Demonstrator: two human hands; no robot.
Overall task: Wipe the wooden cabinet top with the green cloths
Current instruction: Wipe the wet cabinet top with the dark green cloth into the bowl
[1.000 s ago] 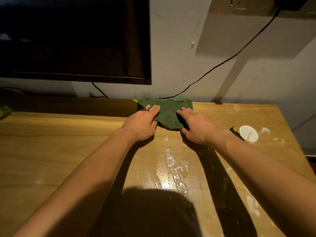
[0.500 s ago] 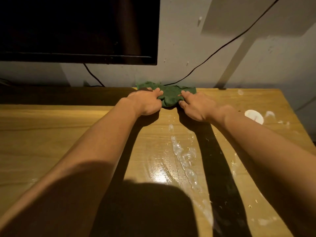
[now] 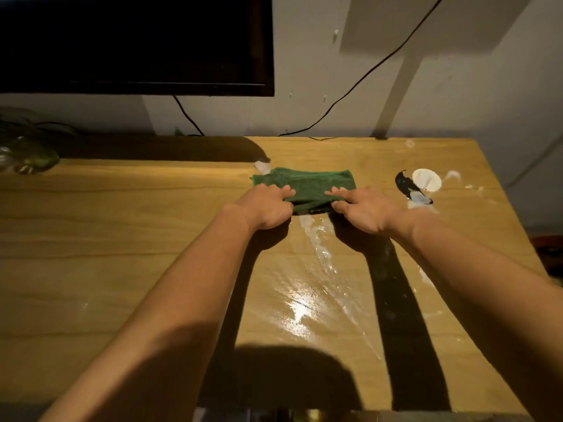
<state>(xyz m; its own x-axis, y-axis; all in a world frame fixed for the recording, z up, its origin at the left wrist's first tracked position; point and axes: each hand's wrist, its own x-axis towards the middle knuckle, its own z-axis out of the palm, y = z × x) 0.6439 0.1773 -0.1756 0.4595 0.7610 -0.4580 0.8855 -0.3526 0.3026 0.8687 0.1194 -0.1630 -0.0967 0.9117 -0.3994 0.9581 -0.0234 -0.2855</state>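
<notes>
Green cloth (image 3: 307,185) under both hands, wet wooden cabinet top (image 3: 122,226), no legible writing

Both hands (image 3: 268,207) have dragged the green cloth (image 3: 307,185) back from the wall (now spread flatter).

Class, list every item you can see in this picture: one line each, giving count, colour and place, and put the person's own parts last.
green cloth: one, green, mid-back of the top
cabinet top: one, light wood, fills the view
wet streak: one, shiny, in front of the cloth
white disc: one, white, back right
screen: one, black, on the wall
cable: one, black, across the wall
left hand: one, on the cloth
right hand: one, on the cloth
</notes>
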